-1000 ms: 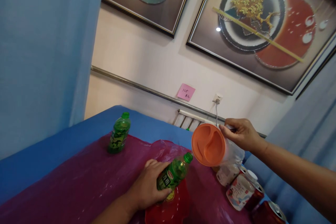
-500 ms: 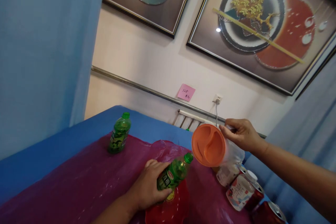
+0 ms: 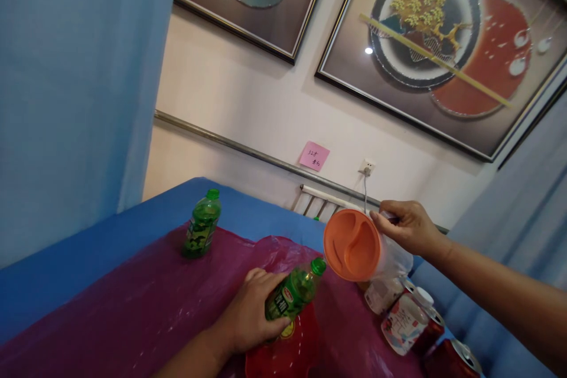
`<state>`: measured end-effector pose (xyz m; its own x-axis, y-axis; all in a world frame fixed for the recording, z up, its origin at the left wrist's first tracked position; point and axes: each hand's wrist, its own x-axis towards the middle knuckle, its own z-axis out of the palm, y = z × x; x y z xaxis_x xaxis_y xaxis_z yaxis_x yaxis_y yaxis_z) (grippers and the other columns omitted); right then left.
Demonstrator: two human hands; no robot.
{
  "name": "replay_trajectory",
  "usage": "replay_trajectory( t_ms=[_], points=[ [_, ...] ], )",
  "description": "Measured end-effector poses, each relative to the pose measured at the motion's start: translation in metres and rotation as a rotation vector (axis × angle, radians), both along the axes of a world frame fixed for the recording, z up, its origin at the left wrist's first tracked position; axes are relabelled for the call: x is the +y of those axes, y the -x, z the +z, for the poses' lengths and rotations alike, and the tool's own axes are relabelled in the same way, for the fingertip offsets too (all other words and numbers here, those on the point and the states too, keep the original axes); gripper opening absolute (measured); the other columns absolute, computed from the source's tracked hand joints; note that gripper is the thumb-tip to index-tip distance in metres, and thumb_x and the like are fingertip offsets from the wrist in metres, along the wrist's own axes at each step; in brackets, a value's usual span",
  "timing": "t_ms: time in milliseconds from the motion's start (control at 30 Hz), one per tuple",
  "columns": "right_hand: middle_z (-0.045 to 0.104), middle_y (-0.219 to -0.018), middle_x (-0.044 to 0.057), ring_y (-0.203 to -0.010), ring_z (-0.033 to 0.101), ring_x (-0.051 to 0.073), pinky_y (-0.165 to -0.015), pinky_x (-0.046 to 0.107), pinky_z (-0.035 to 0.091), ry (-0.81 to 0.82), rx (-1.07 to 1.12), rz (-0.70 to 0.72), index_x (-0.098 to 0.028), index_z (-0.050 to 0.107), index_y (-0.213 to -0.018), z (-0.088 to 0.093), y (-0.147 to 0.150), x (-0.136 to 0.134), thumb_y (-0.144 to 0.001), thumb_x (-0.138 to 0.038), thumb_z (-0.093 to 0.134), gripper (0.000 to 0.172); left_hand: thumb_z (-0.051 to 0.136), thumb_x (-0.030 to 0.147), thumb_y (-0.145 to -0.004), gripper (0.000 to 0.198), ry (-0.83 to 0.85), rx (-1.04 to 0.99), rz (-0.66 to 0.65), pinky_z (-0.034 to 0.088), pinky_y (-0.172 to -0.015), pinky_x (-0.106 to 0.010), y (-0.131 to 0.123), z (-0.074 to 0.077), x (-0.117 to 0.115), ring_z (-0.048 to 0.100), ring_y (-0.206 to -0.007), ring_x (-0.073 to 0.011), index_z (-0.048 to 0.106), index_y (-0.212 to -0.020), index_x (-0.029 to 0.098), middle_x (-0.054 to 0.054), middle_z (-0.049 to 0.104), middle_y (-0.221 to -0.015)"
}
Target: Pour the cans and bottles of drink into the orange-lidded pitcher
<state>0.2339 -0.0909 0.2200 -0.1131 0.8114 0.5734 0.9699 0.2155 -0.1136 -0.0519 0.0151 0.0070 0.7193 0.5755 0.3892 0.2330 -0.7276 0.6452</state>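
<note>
One green drink bottle (image 3: 290,296), tilted at lower centre, fills the grip of the left hand (image 3: 249,314); the right hand (image 3: 408,225) clasps the orange-lidded pitcher (image 3: 353,245), tipped beside the bottle's mouth. Pouring seems in hand, calling for steady alignment.

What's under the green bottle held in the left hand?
A glossy red item with a yellow mark, with a purple sheet around it. The left hand and green bottle cover part of the item; the bottle's base is mostly hidden, so contact can't be told.
</note>
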Motion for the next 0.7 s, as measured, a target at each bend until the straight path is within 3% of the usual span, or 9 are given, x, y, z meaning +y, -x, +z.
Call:
replay_trajectory(
  t_ms=[700],
  points=[
    [0.019, -0.058, -0.007, -0.052, 0.02, 0.009, -0.046, 0.025, 0.016, -0.004, 0.004, 0.022, -0.023, 0.029, -0.058, -0.0011, -0.001, -0.0003, -0.09, -0.042, 0.057, 0.046, 0.08, 0.027, -0.064, 0.066, -0.009, -0.003, -0.01, 0.035, -0.1, -0.046, -0.0008, -0.0021, 0.0003, 0.058, -0.1, -0.0278, 0.06, -0.127, 0.026, -0.004, 0.071, -0.111]
  ],
)
